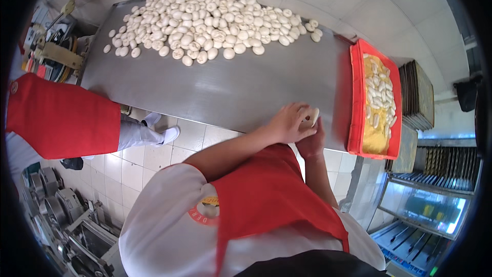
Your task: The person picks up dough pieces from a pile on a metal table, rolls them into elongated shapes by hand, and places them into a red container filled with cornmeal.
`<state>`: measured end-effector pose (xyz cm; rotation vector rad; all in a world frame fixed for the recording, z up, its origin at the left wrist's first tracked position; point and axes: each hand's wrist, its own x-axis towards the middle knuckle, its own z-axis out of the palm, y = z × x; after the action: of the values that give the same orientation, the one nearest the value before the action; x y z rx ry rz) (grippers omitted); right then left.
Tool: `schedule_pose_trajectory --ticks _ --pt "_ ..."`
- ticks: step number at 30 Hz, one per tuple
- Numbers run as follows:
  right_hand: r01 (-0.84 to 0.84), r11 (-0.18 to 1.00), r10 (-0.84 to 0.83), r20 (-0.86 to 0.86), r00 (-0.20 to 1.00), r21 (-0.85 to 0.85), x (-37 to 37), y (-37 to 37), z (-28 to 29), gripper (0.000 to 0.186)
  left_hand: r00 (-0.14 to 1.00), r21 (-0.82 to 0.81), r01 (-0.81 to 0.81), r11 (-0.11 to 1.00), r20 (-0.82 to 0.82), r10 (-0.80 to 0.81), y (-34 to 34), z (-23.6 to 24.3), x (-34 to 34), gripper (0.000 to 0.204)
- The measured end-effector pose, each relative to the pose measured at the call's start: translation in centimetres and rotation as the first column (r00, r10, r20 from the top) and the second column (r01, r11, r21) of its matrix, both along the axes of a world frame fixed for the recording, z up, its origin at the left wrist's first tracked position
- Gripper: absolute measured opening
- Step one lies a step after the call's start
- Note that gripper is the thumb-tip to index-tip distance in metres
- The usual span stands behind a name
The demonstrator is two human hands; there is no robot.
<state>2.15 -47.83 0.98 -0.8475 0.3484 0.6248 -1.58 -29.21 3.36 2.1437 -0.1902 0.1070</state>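
Note:
Near the table's front edge, toward its right end, my two hands come together around a small pale dough piece (315, 115). My left hand (291, 124) has its fingers curled over the dough from the left. Against its right side, my right hand (311, 144) grips it with the fingers pointing up; part of the dough is hidden between them. A large heap of round white dough balls (205, 23) spreads along the back of the steel table (205, 87). To my right, a red plastic crate (354, 102) holds yellow crumbs (376, 141) with several elongated dough pieces (379, 92) on top.
At the left, another person in a red apron (66, 115) stands by the table's end. Stacked baking trays (417, 95) are beyond the crate, above a rack with a glass-fronted cabinet (425, 208). Metal machinery (66, 208) fills the lower left. A tiled wall (400, 0) runs behind the table.

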Motion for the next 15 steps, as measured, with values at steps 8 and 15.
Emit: schedule_pose_trajectory --ticks 8,15 --pt "0.508 0.561 -0.591 -0.114 0.798 0.654 14.8 -8.0 8.7 0.063 0.721 0.194 -0.683 0.704 0.030 0.692 19.7 -2.9 8.7 0.029" --pt "-0.047 0.663 0.675 0.570 0.468 -0.747 20.5 17.0 -0.8 0.034 0.596 0.363 -0.750 0.552 0.009 0.803 24.3 -9.9 11.8 0.031"
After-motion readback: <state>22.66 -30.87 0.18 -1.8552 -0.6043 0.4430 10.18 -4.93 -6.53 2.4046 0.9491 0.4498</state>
